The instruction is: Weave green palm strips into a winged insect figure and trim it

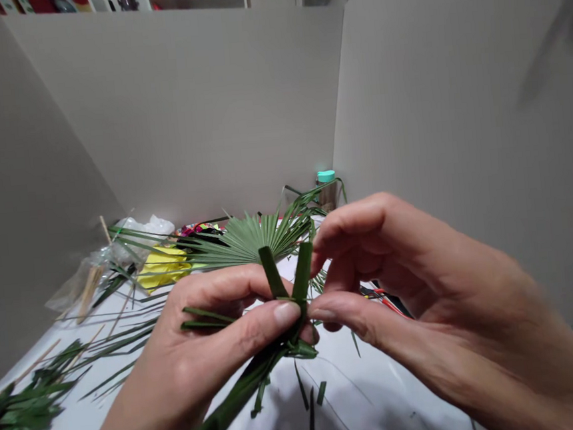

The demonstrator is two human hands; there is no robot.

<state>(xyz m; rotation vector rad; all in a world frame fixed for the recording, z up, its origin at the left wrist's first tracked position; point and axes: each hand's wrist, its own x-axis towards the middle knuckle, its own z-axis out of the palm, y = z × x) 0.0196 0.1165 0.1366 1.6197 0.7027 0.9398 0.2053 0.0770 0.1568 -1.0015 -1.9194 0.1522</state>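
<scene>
My left hand (217, 341) is closed round a folded piece of green palm leaf (304, 337), its thumb pressed on the folds. Two short strip ends stand up from the piece in a V, and a long twisted leaf stem (223, 408) runs from it toward the lower left. Thin strips poke out between the left thumb and forefinger. From the other side, my right hand (399, 299) has curled fingers, with the thumb tip at the base of the V and the forefinger by the right strip. Part of the folds is hidden behind the fingers.
Behind my hands a fan palm leaf (253, 238) lies on the white table (382, 394). Yellow paper (163, 266), a plastic bag (86, 279) with sticks, and a leaf bundle (27, 405) are left. A teal-lidded bottle (327, 188) stands by the grey partition (197, 109). Leaf scraps (312, 420) lie in front.
</scene>
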